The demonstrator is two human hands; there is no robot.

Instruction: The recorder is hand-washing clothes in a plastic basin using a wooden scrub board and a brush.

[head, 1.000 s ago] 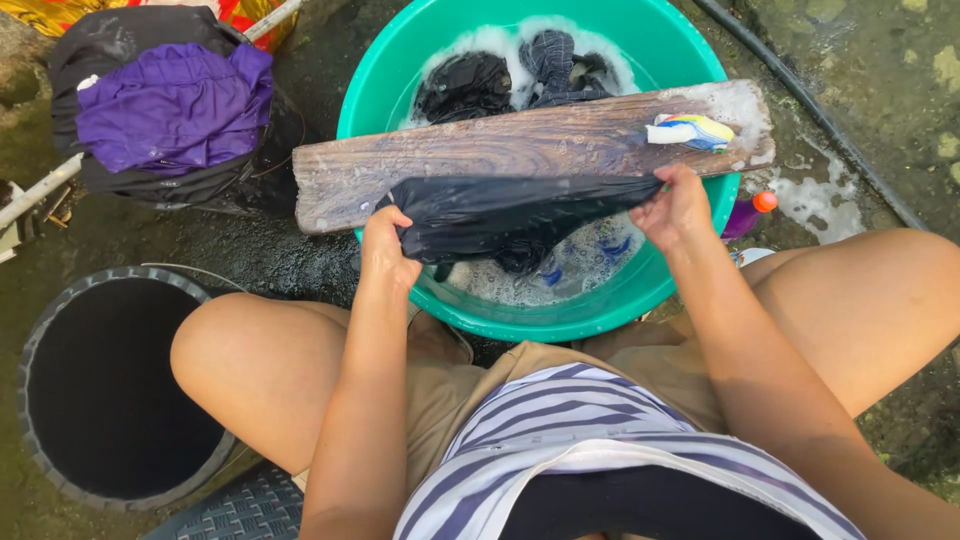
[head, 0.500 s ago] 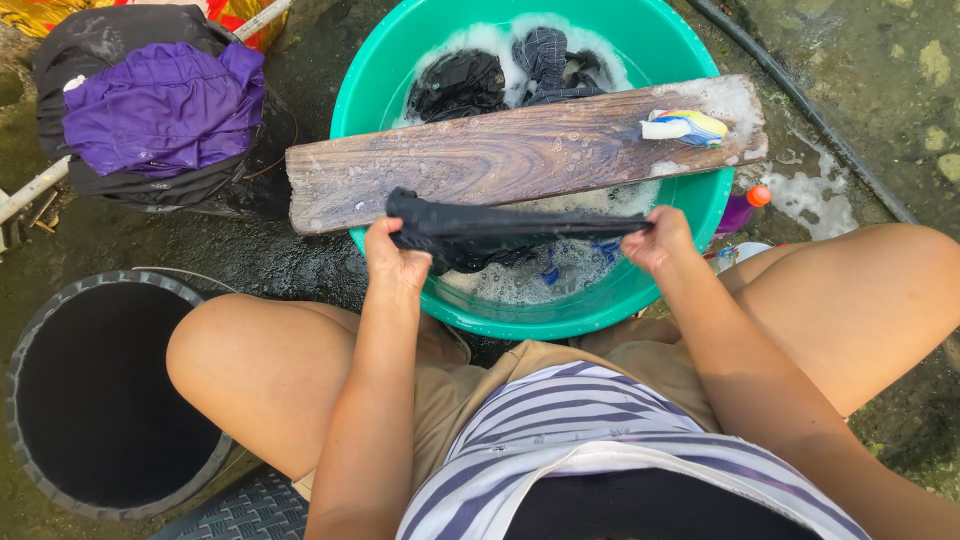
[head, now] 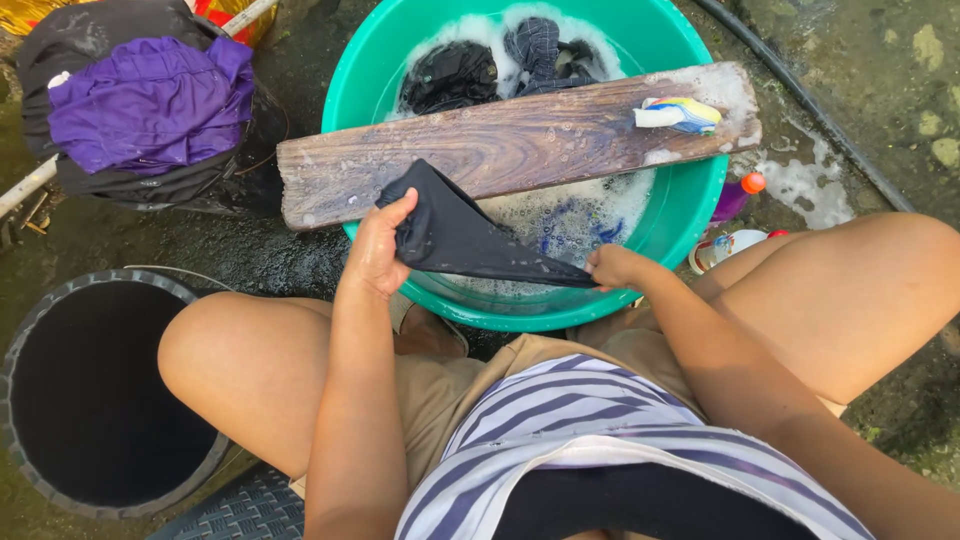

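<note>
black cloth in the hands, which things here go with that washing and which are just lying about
In use:
left hand
right hand
black cloth
green basin
wooden board
soap bar

Lying about:
purple garment
black tub
bottle
hose

One green basin point(head: 690, 210), one wooden board point(head: 500, 145), one soap bar point(head: 680, 115), two bottles point(head: 738, 197), one black tub point(head: 20, 350), two hands point(head: 378, 250).
</note>
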